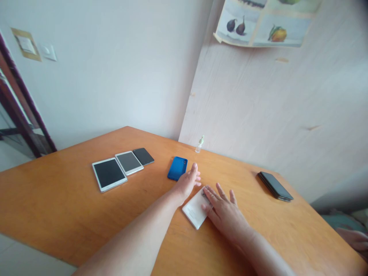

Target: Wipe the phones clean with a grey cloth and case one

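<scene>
Right hand (222, 205) is resting open, fingers spread, on a flat white slab (194, 211) on the orange-brown table (155, 245). Left hand (186, 186)'s open too, near the blue phone case (176, 168), with 3 devices (128, 162) further left.

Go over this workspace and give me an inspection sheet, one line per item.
Surface: orange-brown wooden table.
Things at hand: white device, lying flat; blue phone case, just beyond it.
Clutter: larger tablet, smaller tablet and black phone in a row; small bottle, upright; dark stack at right.
Hands: right hand over the device, fingers spread; left hand open beside it, contact unclear.
Cables: nothing seen.
Surroundings: fruit picture above the table.
</scene>
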Action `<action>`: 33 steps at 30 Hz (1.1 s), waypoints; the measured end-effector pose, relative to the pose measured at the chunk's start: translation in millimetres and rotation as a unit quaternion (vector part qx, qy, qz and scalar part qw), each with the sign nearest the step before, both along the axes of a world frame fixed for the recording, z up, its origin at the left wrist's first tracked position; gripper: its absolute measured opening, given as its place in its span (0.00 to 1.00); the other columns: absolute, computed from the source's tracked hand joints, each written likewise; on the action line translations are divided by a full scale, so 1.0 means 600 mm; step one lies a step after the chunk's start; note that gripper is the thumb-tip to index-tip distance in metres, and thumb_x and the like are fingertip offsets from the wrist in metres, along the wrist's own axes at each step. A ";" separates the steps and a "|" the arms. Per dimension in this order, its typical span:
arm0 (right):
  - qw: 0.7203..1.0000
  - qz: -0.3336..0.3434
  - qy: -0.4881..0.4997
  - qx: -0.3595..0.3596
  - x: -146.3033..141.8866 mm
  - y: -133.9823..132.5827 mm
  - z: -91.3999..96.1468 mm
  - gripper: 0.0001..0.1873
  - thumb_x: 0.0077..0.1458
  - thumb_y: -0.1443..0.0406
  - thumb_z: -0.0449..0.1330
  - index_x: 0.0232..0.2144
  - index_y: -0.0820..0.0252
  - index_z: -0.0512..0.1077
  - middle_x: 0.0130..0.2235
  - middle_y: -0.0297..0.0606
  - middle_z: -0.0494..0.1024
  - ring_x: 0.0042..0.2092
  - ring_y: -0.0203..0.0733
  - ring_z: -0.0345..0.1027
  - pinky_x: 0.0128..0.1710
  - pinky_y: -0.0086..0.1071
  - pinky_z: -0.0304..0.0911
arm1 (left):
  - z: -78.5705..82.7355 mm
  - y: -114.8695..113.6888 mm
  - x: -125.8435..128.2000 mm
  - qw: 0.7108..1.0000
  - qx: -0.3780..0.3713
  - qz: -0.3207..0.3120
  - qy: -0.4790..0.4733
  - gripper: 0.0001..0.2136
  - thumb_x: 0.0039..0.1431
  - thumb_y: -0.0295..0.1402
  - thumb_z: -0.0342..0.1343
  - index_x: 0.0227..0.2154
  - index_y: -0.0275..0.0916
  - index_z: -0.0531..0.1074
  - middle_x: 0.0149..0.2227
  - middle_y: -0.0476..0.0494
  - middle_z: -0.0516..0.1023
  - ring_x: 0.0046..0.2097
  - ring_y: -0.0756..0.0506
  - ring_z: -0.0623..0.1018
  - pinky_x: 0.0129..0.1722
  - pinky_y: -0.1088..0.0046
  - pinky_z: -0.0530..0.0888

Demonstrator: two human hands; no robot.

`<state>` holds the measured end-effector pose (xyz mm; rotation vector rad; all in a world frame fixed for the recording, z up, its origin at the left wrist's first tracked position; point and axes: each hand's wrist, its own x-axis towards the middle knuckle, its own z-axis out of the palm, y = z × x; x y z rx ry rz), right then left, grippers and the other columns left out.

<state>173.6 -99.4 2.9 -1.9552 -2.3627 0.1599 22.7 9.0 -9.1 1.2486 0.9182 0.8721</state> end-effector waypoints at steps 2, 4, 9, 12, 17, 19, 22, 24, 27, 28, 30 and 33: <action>1.000 -0.013 -0.001 -0.003 0.008 -0.002 0.000 0.33 0.65 0.48 0.43 0.67 0.52 0.51 0.68 0.40 0.54 0.70 0.60 0.29 0.62 0.69 0.26 | -0.001 0.000 0.001 1.000 0.002 -0.002 0.004 0.42 0.57 0.65 0.33 0.53 0.31 0.69 0.52 0.31 0.76 0.46 0.39 0.79 0.52 0.65 0.69; 0.998 0.047 0.024 -0.027 0.000 -0.019 0.011 0.35 0.63 0.47 0.46 0.68 0.50 0.49 0.68 0.40 0.52 0.70 0.59 0.31 0.63 0.67 0.27 | 0.000 -0.001 0.001 1.000 0.002 -0.003 0.010 0.43 0.57 0.66 0.33 0.52 0.31 0.70 0.52 0.31 0.76 0.46 0.39 0.80 0.52 0.64 0.69; 0.978 0.177 0.076 -0.084 -0.023 -0.051 0.033 0.38 0.62 0.48 0.51 0.68 0.46 0.44 0.69 0.38 0.49 0.69 0.57 0.36 0.65 0.61 0.26 | 0.004 -0.002 -0.001 1.000 0.001 -0.011 0.016 0.43 0.56 0.66 0.32 0.52 0.31 0.70 0.52 0.31 0.76 0.45 0.39 0.80 0.52 0.64 0.69; 0.996 0.069 0.038 -0.052 -0.001 -0.031 0.020 0.35 0.63 0.47 0.46 0.68 0.50 0.46 0.68 0.39 0.50 0.69 0.58 0.32 0.63 0.66 0.26 | 0.005 -0.003 0.000 1.000 0.005 -0.017 0.012 0.44 0.56 0.66 0.32 0.53 0.29 0.69 0.52 0.29 0.75 0.44 0.39 0.80 0.51 0.64 0.70; 0.998 0.033 0.022 -0.054 0.010 -0.031 0.021 0.38 0.62 0.45 0.46 0.68 0.52 0.46 0.69 0.41 0.49 0.69 0.59 0.31 0.63 0.67 0.28 | 0.005 -0.006 0.001 0.999 0.009 -0.029 0.022 0.45 0.56 0.67 0.33 0.53 0.29 0.69 0.51 0.29 0.76 0.43 0.39 0.81 0.50 0.64 0.71; 0.988 0.111 0.049 -0.094 -0.005 -0.050 0.035 0.41 0.60 0.44 0.49 0.69 0.50 0.42 0.69 0.39 0.46 0.69 0.57 0.33 0.65 0.63 0.28 | 0.004 -0.006 0.000 0.999 0.009 -0.033 0.024 0.45 0.55 0.67 0.33 0.52 0.30 0.70 0.51 0.30 0.77 0.43 0.39 0.80 0.50 0.64 0.71; 0.976 0.159 0.063 -0.133 -0.014 -0.063 0.047 0.43 0.59 0.43 0.50 0.69 0.49 0.40 0.69 0.39 0.44 0.69 0.56 0.34 0.66 0.59 0.26 | 0.005 -0.006 -0.001 0.999 0.009 -0.034 0.027 0.44 0.55 0.67 0.33 0.51 0.30 0.71 0.50 0.31 0.77 0.44 0.39 0.80 0.51 0.65 0.71; 0.987 0.106 0.045 -0.113 -0.004 -0.056 0.043 0.41 0.60 0.43 0.47 0.69 0.51 0.43 0.69 0.40 0.46 0.70 0.57 0.32 0.65 0.62 0.26 | 0.005 -0.006 0.000 0.999 0.006 -0.034 0.027 0.45 0.55 0.67 0.33 0.51 0.29 0.71 0.50 0.30 0.77 0.43 0.39 0.80 0.51 0.65 0.71; 0.998 -0.004 -0.004 -0.068 0.016 -0.040 0.032 0.39 0.62 0.44 0.44 0.68 0.57 0.47 0.68 0.45 0.51 0.69 0.59 0.31 0.63 0.67 0.26 | 0.007 -0.008 0.001 0.999 0.002 -0.037 0.029 0.46 0.55 0.68 0.32 0.51 0.28 0.70 0.50 0.29 0.77 0.44 0.39 0.80 0.50 0.65 0.71; 0.998 -0.019 -0.015 -0.063 0.016 -0.039 0.032 0.40 0.62 0.44 0.45 0.68 0.58 0.48 0.68 0.46 0.51 0.69 0.60 0.32 0.62 0.68 0.25 | 0.007 -0.008 0.002 0.999 0.001 -0.038 0.029 0.46 0.55 0.68 0.32 0.51 0.27 0.70 0.50 0.29 0.77 0.44 0.39 0.80 0.50 0.65 0.71; 0.997 0.002 -0.016 -0.074 0.006 -0.046 0.039 0.42 0.60 0.43 0.48 0.68 0.59 0.48 0.68 0.46 0.49 0.69 0.59 0.32 0.64 0.65 0.24 | 0.008 -0.008 0.002 0.999 0.001 -0.039 0.030 0.46 0.54 0.68 0.32 0.51 0.27 0.70 0.50 0.28 0.76 0.44 0.39 0.80 0.50 0.65 0.71; 0.987 0.093 0.022 -0.128 -0.022 -0.064 0.056 0.47 0.57 0.42 0.52 0.69 0.57 0.44 0.69 0.43 0.47 0.69 0.57 0.33 0.66 0.59 0.25 | 0.006 -0.006 0.001 0.999 0.004 -0.040 0.034 0.46 0.55 0.68 0.32 0.51 0.28 0.70 0.49 0.29 0.77 0.44 0.40 0.80 0.51 0.65 0.71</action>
